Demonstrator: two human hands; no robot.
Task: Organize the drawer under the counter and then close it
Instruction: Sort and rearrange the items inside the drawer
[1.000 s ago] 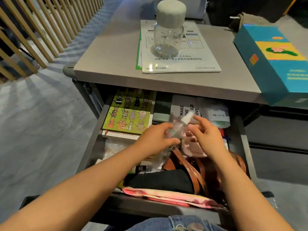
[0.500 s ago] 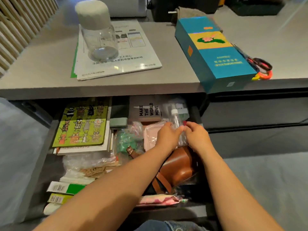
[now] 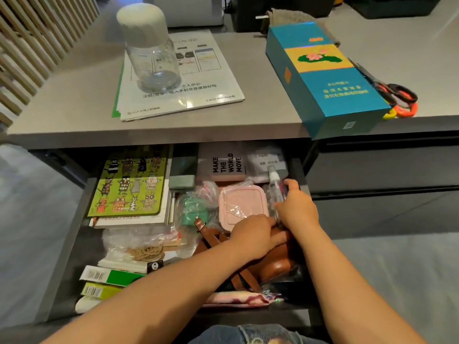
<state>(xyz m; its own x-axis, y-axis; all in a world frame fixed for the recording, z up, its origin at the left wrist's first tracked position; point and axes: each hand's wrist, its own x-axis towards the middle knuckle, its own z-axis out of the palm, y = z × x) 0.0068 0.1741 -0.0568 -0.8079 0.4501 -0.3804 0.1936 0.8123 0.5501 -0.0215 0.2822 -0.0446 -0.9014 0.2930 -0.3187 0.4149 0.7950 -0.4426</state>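
The drawer (image 3: 72, 227) under the grey counter (image 3: 74, 112) stands pulled out and full. My right hand (image 3: 296, 207) is shut on a small clear spray bottle (image 3: 275, 183), holding it upright against the drawer's right side, beside a pink square box (image 3: 242, 203). My left hand (image 3: 253, 235) rests palm down on a brown leather bag (image 3: 270, 266) just in front of the box. A green notebook with cartoon animals (image 3: 129, 187) lies at the drawer's left. A card reading MAKE THE WORLD MOVE (image 3: 226, 165) lies at the back.
On the counter stand a clear jar with a white lid (image 3: 151, 50) on printed sheets (image 3: 198, 78), a teal box (image 3: 325, 78) overhanging the edge, and scissors (image 3: 392, 93). Green packets (image 3: 109, 275), twine in a bag (image 3: 146, 252) and a pink pouch (image 3: 238, 299) fill the drawer's front.
The spray bottle went from mid-air over the drawer to upright at its right side. My left hand let go of it and dropped onto the brown bag. The view shifted right.
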